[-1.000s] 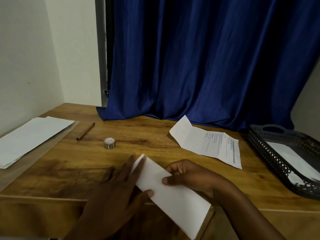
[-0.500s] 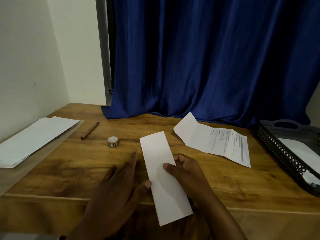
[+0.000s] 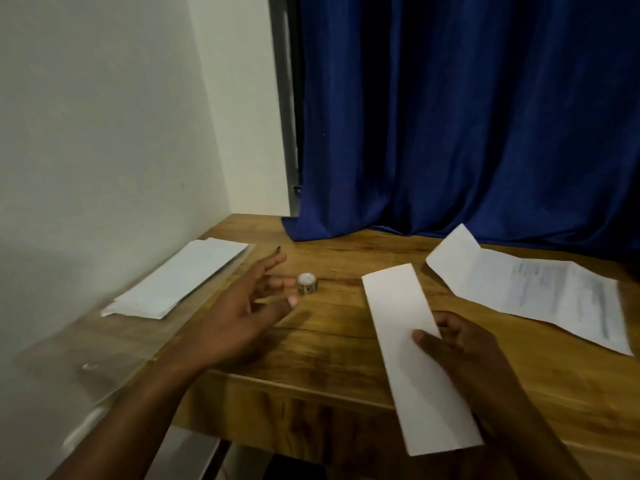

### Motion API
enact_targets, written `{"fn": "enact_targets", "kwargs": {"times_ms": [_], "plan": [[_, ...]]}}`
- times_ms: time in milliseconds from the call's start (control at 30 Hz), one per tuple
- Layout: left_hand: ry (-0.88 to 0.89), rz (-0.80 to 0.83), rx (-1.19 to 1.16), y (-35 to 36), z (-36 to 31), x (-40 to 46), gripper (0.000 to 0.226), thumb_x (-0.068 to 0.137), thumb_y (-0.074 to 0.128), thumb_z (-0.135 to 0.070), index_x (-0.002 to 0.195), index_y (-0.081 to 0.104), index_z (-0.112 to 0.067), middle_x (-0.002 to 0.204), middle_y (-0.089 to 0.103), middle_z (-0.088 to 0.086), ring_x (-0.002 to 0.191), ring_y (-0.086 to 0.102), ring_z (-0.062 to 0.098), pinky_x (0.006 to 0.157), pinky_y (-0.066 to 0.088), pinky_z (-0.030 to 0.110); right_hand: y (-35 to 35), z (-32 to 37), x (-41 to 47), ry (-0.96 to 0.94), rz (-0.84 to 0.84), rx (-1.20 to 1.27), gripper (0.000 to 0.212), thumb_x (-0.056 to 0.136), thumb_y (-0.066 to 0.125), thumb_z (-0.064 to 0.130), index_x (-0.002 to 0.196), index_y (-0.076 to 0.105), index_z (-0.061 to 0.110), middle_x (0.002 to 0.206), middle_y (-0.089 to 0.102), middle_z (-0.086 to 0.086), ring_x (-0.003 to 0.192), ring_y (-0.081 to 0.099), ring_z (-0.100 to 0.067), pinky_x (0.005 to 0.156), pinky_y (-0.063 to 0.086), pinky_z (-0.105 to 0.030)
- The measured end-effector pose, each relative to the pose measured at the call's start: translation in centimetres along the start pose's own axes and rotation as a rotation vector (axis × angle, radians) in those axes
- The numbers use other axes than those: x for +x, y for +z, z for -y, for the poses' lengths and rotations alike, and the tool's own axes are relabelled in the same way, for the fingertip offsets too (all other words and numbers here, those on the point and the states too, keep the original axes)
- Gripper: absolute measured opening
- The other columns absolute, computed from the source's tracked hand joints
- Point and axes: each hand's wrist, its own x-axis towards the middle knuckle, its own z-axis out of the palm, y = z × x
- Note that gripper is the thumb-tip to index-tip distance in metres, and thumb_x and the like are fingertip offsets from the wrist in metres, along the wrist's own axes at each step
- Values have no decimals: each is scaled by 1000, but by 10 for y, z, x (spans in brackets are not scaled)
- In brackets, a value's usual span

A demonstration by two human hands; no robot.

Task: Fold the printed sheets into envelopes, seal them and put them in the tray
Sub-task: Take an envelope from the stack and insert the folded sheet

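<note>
Fingers (image 3: 273,263) of the left hand (image 3: 239,313) spread, empty, toward the tape roll (image 3: 307,283) at centre frame; the right hand (image 3: 460,355) pinched the folded sheet (image 3: 408,341), which risked springing open unsealed.

- The folded sheet (image 3: 412,348) I hold is plain white, no print showing on the side facing me.
- The open sheet (image 3: 540,292) is white with blurred lines of grey and black print.
- The stack of paper (image 3: 180,278) by the wall is white with a faint bluish cast.
- The small tape roll (image 3: 307,283) is pale, white on top, with a dark pattern round its side.
- The table (image 3: 329,344) is warm brown wood with darker grain streaks.
- The curtain (image 3: 467,116) is deep blue, shaded darker in its folds.
- The wall (image 3: 104,116) is off-white.
</note>
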Motion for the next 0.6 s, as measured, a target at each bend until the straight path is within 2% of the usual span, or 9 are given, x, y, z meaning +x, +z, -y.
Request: {"fn": "enact_targets", "kwargs": {"times_ms": [100,200,233,300,400,500,600], "plan": [[-44,-140,224,-42,20,14,66,80,67,-65,140,48,-46,127,65,-16,120,59,5,98,51,35,0,1,-1,11,1,-2,21,89,68,42,106,59,34,97,66,15,80,66,-10,60,49,-21],[-154,-210,475,-85,52,30,61,85,66,-60,139,53,-33,134,63,-5,117,59,16,96,48,34,1,2,3,34,1,-73,44,89,67,41,126,58,18,111,65,0,83,60,-14,79,52,-31],[-214,-207,567,-97,64,37,62,88,66,-57,140,53,-28,138,61,-1,120,58,21,97,47,36,2,2,5,48,1,-90,49,90,67,39,131,57,14,118,64,-6,85,58,-15,87,50,-38],[-342,-166,712,-115,85,50,69,88,67,-58,143,50,-21,144,56,7,125,56,27,101,45,40,2,4,9,67,11,-104,53,90,68,33,135,55,8,129,63,-16,79,52,-12,92,46,-40],[-468,-106,788,-128,108,63,88,80,64,-73,146,45,-19,146,53,9,127,55,29,102,46,42,3,5,13,95,11,-108,54,91,68,24,137,52,2,135,59,-21,70,42,-4,91,42,-37],[-553,-20,879,-128,121,69,101,71,55,-89,146,44,-23,147,53,3,128,54,24,101,46,40,5,5,13,81,-12,-102,53,90,69,25,136,54,1,133,61,-21,69,40,2,86,36,-31],[-545,-40,983,-125,128,74,88,72,51,-90,137,53,-30,139,59,-1,122,57,21,99,48,40,5,5,12,75,-21,-101,54,89,71,25,135,55,1,133,61,-21,71,42,-3,90,40,-33]]}}
